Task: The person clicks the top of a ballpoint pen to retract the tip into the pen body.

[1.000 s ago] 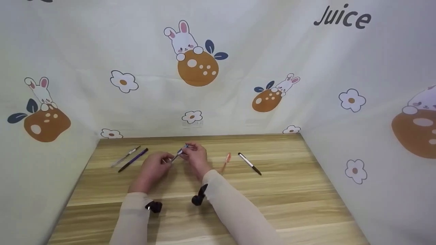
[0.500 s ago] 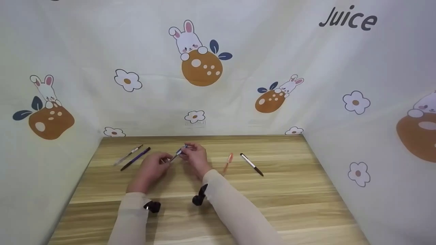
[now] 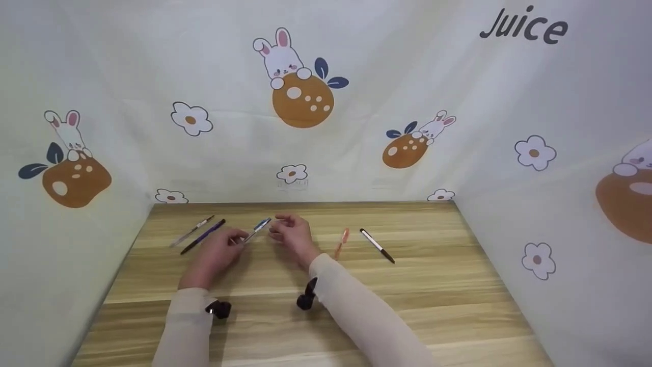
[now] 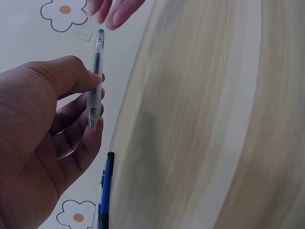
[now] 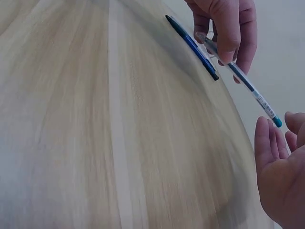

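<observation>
My left hand [image 3: 219,254] pinches a clear gel pen [image 4: 96,71] between thumb and fingers. The pen has a dark refill, a printed label and a teal end, which points away from the left hand. My right hand [image 3: 296,238] is just beyond that teal end, apart from it, with loosely extended fingers and nothing held. In the right wrist view the right-hand fingertips [image 5: 262,125] are close to the pen's end. A purple-blue pen [image 3: 202,237] lies on the table left of the left hand, beside a clear pen [image 3: 192,231].
An orange translucent pen [image 3: 342,242] and a white pen with black ends [image 3: 377,245] lie right of the right hand on the wood-grain table [image 3: 433,306]. A printed cloth [image 3: 229,153] walls the table at the back and sides.
My right hand has let go of the gel pen's end and drawn slightly back to the right. The left hand has shifted left with the pen.
</observation>
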{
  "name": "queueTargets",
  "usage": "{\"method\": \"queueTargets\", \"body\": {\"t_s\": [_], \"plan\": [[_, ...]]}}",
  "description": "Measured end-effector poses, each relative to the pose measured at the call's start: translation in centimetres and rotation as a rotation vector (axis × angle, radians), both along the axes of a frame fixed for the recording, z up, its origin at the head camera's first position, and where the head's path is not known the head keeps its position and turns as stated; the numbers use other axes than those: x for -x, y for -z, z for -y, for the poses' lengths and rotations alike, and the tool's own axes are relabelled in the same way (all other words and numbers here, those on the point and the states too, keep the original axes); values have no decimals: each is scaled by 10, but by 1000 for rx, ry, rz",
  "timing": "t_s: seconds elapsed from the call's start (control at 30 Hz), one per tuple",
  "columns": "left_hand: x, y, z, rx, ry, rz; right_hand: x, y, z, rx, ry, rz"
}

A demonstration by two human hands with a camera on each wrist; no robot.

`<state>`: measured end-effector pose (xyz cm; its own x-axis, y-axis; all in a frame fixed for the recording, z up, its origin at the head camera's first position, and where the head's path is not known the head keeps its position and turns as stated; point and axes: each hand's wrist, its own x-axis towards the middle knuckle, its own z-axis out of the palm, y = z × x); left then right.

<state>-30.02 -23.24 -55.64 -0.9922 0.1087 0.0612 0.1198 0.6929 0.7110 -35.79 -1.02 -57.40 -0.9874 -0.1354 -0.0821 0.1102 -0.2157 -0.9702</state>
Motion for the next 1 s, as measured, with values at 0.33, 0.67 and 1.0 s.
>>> {"method": "queueTargets", "body": {"t_s": [0.33,0.67,1.0], "plan": [[-5,1,21,31,-16,24,-6,1,-20,-132,-152,-112],[-7,1,40,92,3,-14,-15,-6,-40,-257,-306,-225],[-6,-1,61,154,3,28,-31,-11,-57,-312,-347,-303]]}}
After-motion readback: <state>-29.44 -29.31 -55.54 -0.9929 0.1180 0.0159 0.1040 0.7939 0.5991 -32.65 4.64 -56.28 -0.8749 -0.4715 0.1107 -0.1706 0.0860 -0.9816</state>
